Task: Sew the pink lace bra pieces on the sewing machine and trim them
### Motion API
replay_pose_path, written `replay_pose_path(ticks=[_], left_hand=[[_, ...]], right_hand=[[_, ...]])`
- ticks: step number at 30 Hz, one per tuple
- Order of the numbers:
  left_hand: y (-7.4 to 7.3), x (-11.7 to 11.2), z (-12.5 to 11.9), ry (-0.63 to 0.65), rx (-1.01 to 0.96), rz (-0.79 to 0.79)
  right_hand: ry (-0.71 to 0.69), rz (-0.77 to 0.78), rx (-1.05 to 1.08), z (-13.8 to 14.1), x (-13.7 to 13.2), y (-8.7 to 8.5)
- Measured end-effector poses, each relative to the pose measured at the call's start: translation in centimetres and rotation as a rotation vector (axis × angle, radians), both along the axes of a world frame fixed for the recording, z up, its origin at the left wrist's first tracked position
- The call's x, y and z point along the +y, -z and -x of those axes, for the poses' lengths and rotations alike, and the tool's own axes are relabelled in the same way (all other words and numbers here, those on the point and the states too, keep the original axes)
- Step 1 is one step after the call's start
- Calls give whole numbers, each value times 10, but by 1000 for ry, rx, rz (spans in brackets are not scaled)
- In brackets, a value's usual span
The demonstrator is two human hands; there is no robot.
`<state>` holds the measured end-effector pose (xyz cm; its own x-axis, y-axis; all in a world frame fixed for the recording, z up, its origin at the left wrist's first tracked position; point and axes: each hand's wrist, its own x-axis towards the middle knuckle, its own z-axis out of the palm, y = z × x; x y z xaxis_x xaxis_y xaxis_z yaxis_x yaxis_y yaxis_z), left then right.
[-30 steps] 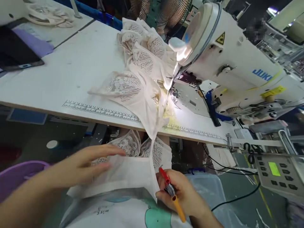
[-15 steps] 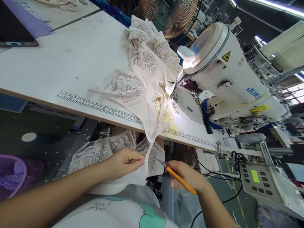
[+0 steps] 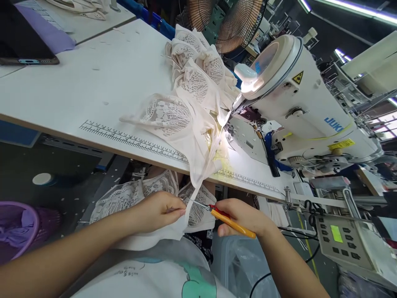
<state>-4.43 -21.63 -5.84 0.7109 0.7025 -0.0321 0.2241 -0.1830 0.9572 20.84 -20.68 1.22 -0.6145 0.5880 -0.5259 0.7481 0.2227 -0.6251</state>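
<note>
My left hand [image 3: 164, 212] pinches the edge of a white lace bra [image 3: 158, 231] over my lap, close to a narrow white strap [image 3: 192, 198] that runs down from the table edge. My right hand [image 3: 243, 216] is closed round orange-and-red-handled thread snips [image 3: 234, 223]. Their thin metal blades reach left across the strap, near my left fingertips. Whether the blades are parted is too small to tell. The strap leads up to lace bras [image 3: 169, 114] on the table, gathered by the needle area of a white sewing machine [image 3: 310, 95].
A fan [image 3: 238, 25] stands behind the lace pieces. On the white table [image 3: 77, 78] are a printed ruler and, at upper left, a dark phone [image 3: 25, 37]. A control panel [image 3: 338, 234] sits at right. A purple basket [image 3: 35, 219] and a clear plastic bin [image 3: 225, 256] are below.
The thread snips have moved left and slightly up, so their blades now lie across the strap. My left hand has shifted slightly left, still pinching the bra. The camera view shifted a little.
</note>
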Motion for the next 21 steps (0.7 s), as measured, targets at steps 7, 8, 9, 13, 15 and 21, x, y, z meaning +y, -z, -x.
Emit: replay_pose_path(ticks=[7, 8, 9, 13, 15, 21], left_hand=[[-6, -1, -1, 36, 21, 4], [-9, -1, -3, 35, 4, -4], [-13, -2, -4, 33, -20, -21], [-24, -1, -14, 19, -71, -157], [-21, -1, -18, -9, -78, -223], [-4, -1, -22, -25, 20, -445]], right_hand=[[247, 53, 154, -13, -11, 16], [303, 61, 250, -11, -14, 20], [359, 73, 347, -8, -18, 25], [516, 139, 599, 17, -33, 49], [568, 190, 687, 30, -39, 61], [689, 295, 872, 45, -55, 76]])
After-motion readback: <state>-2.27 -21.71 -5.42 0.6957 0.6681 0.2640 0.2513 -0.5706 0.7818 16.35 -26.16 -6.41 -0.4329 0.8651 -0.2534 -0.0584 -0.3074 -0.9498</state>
